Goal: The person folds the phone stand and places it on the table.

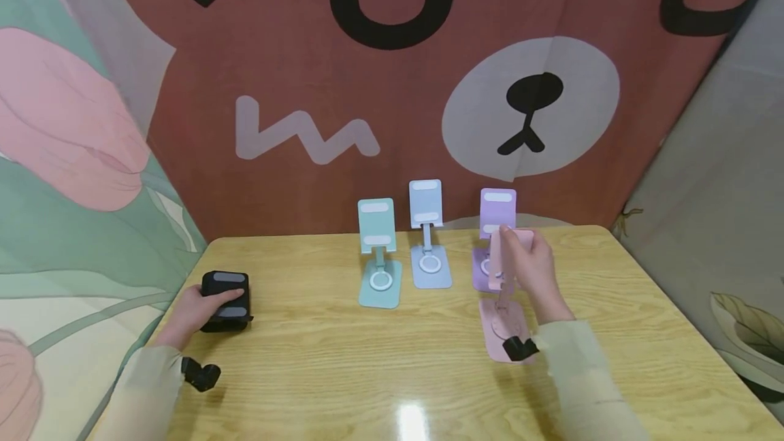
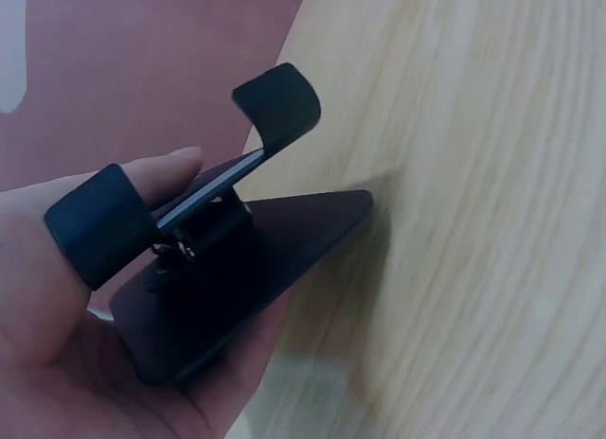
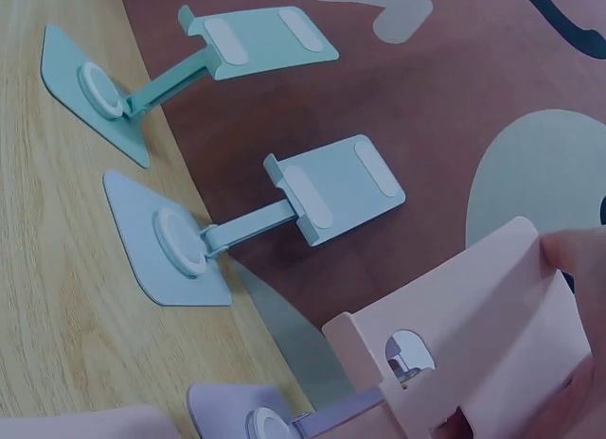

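At the left side of the table, my left hand (image 1: 191, 313) grips a folded black phone stand (image 1: 226, 308), its thumb across the front. In the left wrist view, the stand's base (image 2: 312, 226) lies against the fingers, with two curved lips on the plate above it. My right hand (image 1: 537, 276) pinches the upper plate of a pink phone stand (image 1: 492, 339), whose base is on the table. The right wrist view shows an oval hole in this pink plate (image 3: 492, 307). Partly hidden behind it stands a purple phone stand (image 1: 499, 209).
Left of the purple stand, a light blue phone stand (image 1: 425, 204) and a teal phone stand (image 1: 376, 224) stand upright, unfolded, toward the back of the wooden table (image 1: 306, 373). A cloth with a bear's face (image 1: 392, 87) hangs right behind the table's rear edge.
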A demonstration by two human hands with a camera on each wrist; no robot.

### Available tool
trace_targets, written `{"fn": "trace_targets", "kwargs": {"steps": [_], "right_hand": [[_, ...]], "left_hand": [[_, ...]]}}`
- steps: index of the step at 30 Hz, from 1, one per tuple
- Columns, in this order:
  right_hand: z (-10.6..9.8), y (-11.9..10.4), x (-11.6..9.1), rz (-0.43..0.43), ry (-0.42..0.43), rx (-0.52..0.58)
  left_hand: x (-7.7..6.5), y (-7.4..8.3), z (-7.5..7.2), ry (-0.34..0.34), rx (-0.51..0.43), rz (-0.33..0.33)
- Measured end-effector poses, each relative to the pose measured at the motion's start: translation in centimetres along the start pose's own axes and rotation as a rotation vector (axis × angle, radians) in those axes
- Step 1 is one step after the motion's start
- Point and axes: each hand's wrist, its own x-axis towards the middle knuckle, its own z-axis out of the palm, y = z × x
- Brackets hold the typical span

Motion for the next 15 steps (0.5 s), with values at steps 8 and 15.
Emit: {"fn": "trace_targets", "kwargs": {"steps": [8, 15], "right_hand": [[0.1, 0.2, -0.1, 0.01, -0.012, 0.019], [0.0, 0.3, 0.0, 0.009, -0.022, 0.023]], "left_hand": [[0.6, -1.3, -1.5, -0.082, 0.026, -0.014], [0.9, -1.5, -2.5, -0.116, 0.105, -0.041]]}}
